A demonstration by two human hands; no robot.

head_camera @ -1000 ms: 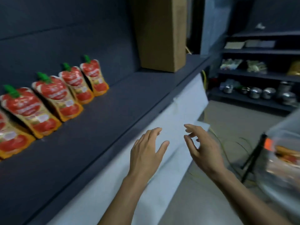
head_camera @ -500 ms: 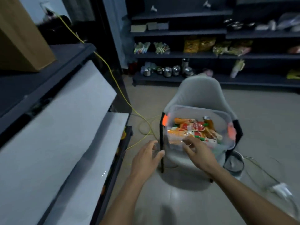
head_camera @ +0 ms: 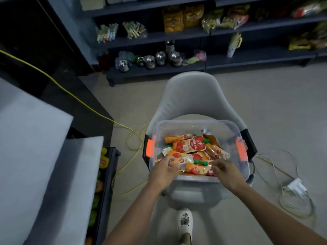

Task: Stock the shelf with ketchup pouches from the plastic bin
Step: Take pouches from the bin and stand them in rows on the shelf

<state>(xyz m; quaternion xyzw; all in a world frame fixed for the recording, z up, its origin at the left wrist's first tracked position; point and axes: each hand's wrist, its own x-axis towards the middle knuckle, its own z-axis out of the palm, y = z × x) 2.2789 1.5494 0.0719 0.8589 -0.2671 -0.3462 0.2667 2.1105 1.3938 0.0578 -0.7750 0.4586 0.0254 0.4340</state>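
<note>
shoe: white shoe [head_camera: 184, 221] on the floor, below and between the two forearms.
left hand [head_camera: 163, 172]: over the bin's near rim, fingers curled onto one ketchup pouch [head_camera: 184, 160].
right hand [head_camera: 223, 169]: just beside the left, fingers bent down onto the heap; a grip cannot be told.
ketchup pouches [head_camera: 194, 147]: loose heap under and just beyond both sets of fingertips.
plastic bin [head_camera: 228, 128]: clear, orange latches, around the heap, on a grey chair [head_camera: 191, 96].
cable: yellow cable [head_camera: 122, 172] on the floor, left of the left hand.
far shelf [head_camera: 155, 70]: beyond the chair, steel pots.
</note>
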